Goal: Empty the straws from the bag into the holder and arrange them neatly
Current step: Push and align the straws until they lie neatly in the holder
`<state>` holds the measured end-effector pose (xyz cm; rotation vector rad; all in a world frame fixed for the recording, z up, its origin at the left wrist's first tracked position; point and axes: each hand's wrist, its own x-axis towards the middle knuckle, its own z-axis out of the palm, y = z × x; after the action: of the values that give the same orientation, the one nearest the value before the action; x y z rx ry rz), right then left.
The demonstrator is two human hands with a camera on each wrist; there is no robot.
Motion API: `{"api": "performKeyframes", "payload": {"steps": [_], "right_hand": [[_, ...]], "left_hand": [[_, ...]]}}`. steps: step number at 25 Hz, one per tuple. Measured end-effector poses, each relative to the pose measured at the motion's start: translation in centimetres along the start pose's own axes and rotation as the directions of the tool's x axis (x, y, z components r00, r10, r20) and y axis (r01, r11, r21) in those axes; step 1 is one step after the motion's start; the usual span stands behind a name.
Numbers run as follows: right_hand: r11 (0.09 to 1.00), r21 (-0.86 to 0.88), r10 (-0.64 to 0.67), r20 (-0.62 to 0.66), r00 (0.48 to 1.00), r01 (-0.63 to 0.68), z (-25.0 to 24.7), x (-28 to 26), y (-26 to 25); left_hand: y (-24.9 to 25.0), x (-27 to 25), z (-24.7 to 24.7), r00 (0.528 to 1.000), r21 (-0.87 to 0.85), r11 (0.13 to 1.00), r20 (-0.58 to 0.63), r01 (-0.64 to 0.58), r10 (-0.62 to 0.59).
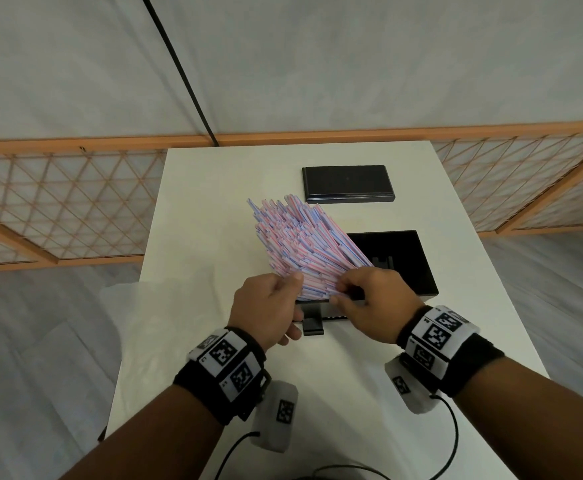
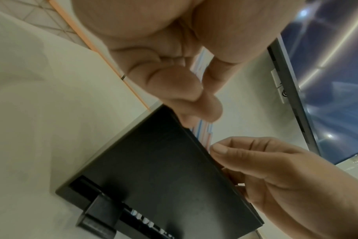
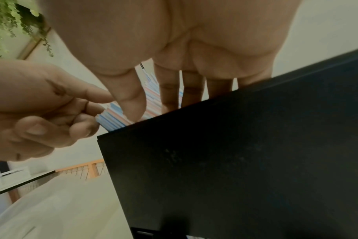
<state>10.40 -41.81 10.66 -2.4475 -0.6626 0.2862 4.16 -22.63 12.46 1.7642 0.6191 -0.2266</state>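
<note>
A thick bundle of pink, blue and white striped straws (image 1: 297,244) stands in the near left corner of the open black holder (image 1: 418,265), fanning up and away to the left. My left hand (image 1: 292,303) grips the bundle's lower part from the left, thumb on top. My right hand (image 1: 342,291) holds the same lower ends from the right, thumb and fingers on either side. The left wrist view shows the holder's dark wall (image 2: 164,177) and straw ends (image 2: 204,134) above its rim. In the right wrist view, straws (image 3: 117,118) sit between both hands. The straws' bottoms are hidden inside.
The holder's black lid (image 1: 347,183) lies flat at the back of the white table (image 1: 214,202). A clear plastic bag (image 1: 137,306) rests at the table's left edge. A small black dispensing lip (image 1: 313,325) juts from the holder's near side. Wrist cables trail near me.
</note>
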Motion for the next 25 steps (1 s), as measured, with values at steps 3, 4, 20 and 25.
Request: {"api": "performKeyframes", "payload": {"steps": [3,4,20,25], "right_hand": [[1.0,0.011,0.001,-0.013,1.0,-0.001,0.3,0.1,0.1],[1.0,0.018,-0.001,-0.017,1.0,0.002,0.4,0.1,0.2],[0.987,-0.096,0.114,-0.161,0.98,-0.131,-3.3,-2.2,2.0],[0.915,-0.128,0.31,-0.386,0.869,-0.384,-6.6,-1.8,4.0]], "left_hand": [[-0.1,-0.1,0.6,1.0,-0.011,1.0,0.028,-0.01,0.01],[-0.2,0.0,0.8,1.0,-0.017,1.0,0.025,-0.012,0.012],[0.4,0.0,-0.8,0.974,0.146,0.989,-0.217,-0.037,0.068],[0.3,-0.2,0.1,0.985,-0.065,0.993,-0.141,0.095,-0.103]]}}
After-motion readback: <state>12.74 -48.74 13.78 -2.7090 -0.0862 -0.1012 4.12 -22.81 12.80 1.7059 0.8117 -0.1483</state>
